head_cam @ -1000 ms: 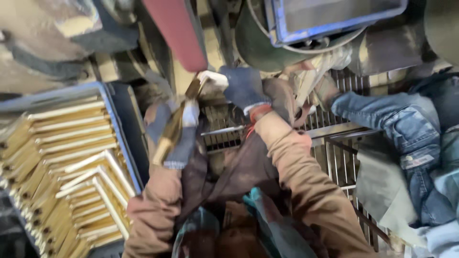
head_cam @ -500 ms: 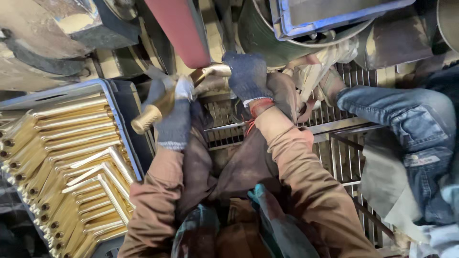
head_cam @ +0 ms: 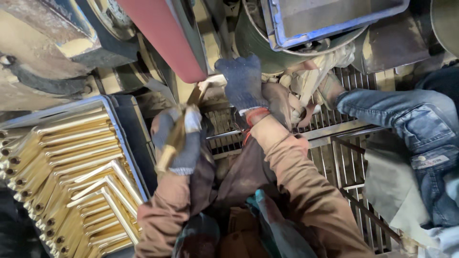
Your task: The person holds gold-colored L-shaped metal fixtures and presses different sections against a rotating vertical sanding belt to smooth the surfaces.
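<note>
Both gloved hands clamp one brass handle (head_cam: 178, 131): left hand (head_cam: 177, 141) grips its lower end, right hand (head_cam: 243, 83) its upper end (long axis slanting up-right), just below the red sanding belt (head_cam: 165, 36).

Both arms, in brown sleeves, reached up from the bottom of the frame. The left hand (head_cam: 177, 138), in a grey glove, sat left of centre with fingers curled closed. The right hand (head_cam: 244, 81), in a dark blue glove, stretched higher, near upper centre, fingers bent downward.
</note>
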Action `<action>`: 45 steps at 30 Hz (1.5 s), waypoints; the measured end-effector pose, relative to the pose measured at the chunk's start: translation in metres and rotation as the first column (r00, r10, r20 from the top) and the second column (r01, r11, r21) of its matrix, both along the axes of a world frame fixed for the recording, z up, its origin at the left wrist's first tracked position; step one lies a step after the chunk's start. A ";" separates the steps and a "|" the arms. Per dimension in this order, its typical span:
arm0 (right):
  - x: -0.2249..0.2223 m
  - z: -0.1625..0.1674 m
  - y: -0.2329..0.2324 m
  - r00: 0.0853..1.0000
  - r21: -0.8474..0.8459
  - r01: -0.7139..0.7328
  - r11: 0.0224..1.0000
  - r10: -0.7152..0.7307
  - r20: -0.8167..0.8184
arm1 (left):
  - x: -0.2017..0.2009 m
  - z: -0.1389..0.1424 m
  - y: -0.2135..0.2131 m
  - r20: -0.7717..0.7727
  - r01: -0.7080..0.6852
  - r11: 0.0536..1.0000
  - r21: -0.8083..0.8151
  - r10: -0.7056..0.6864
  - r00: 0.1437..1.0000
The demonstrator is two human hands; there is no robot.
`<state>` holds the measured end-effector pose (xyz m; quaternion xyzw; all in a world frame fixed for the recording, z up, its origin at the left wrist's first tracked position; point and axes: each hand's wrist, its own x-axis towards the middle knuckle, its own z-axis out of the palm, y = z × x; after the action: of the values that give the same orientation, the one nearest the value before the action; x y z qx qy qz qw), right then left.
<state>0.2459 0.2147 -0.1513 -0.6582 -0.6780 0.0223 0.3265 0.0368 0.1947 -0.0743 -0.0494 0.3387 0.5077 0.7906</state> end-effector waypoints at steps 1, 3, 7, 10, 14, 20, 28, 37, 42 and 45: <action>0.000 0.000 0.001 1.000 -0.079 0.010 0.997 -0.010 0.001 | 0.002 0.004 0.001 -0.373 0.127 0.972 0.196 -0.046 0.927; -0.002 0.006 0.004 0.999 -0.217 0.034 0.976 -0.032 0.016 | 0.006 0.015 0.005 -0.893 0.511 0.778 0.365 0.137 0.429; -0.006 0.038 -0.011 0.999 -0.219 0.038 0.975 -0.036 0.014 | 0.000 0.041 -0.001 -0.916 0.509 0.804 0.309 0.107 0.387; -0.007 0.076 -0.051 0.998 -0.125 0.044 0.991 -0.050 -0.040 | -0.015 0.055 -0.036 -0.812 0.453 0.770 0.448 0.138 0.568; -0.020 0.124 -0.146 0.824 -0.082 0.159 0.984 -0.178 -0.538 | -0.039 0.069 -0.103 -0.342 0.206 0.859 0.469 -0.038 0.939; -0.031 0.143 -0.210 0.882 -0.006 0.237 0.971 -0.218 -0.418 | -0.044 0.078 -0.140 -0.186 0.064 0.886 0.460 0.025 0.982; 0.006 0.133 -0.214 0.822 -0.148 0.090 0.985 -0.158 -0.547 | -0.031 0.072 -0.136 -0.744 0.398 0.755 0.521 0.174 0.645; 0.005 0.134 -0.205 0.732 -0.201 0.009 0.980 -0.144 -0.666 | -0.032 0.089 -0.126 -0.376 0.192 0.839 0.510 0.017 0.926; 0.001 0.099 -0.198 0.764 -0.092 -0.063 0.994 -0.012 -0.645 | -0.038 0.108 -0.141 -0.515 0.345 0.732 0.588 0.010 0.857; -0.001 0.066 -0.187 0.736 -0.220 -0.222 0.950 0.016 -0.676 | -0.049 0.126 -0.155 -0.607 0.465 0.619 0.633 0.025 0.794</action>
<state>0.2448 0.0273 -0.0854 -0.6014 -0.5467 0.3747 0.4462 -0.0117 0.0401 0.0516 0.4804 0.3147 0.4853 0.6594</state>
